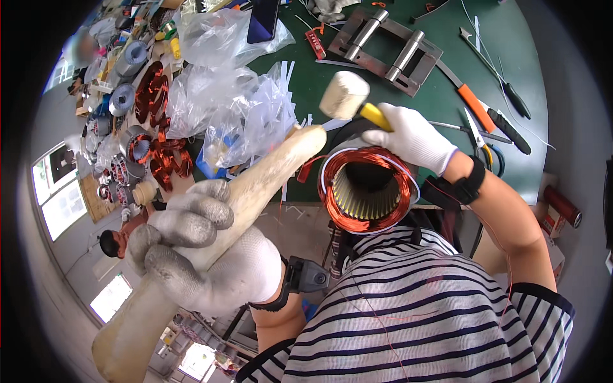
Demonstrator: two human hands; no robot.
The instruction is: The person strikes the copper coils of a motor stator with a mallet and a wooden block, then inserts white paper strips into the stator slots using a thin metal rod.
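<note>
A motor stator [369, 203] with a thick ring of copper windings stands at the table's near edge, its slotted bore facing me. My right hand [418, 137], in a white glove, is closed round the yellow handle of a mallet [345, 97] and sits over the stator's upper right rim. The pale mallet head points to the upper left. In a glove with greyed fingers, my left hand [198, 249] is wrapped round a long, pale, flat-ended stick [255, 175]. Its upper tip is left of the mallet and stator; the wider end hangs at the lower left.
On the green table [511, 57] lie a metal frame with two rollers [386, 54], orange-handled scissors [477, 137], a screwdriver [516, 100] and an orange-handled blade [476, 105]. Clear plastic bags [236, 108], a phone [263, 20] and copper coils [153, 96] are farther left. Another person [115, 242] is beyond.
</note>
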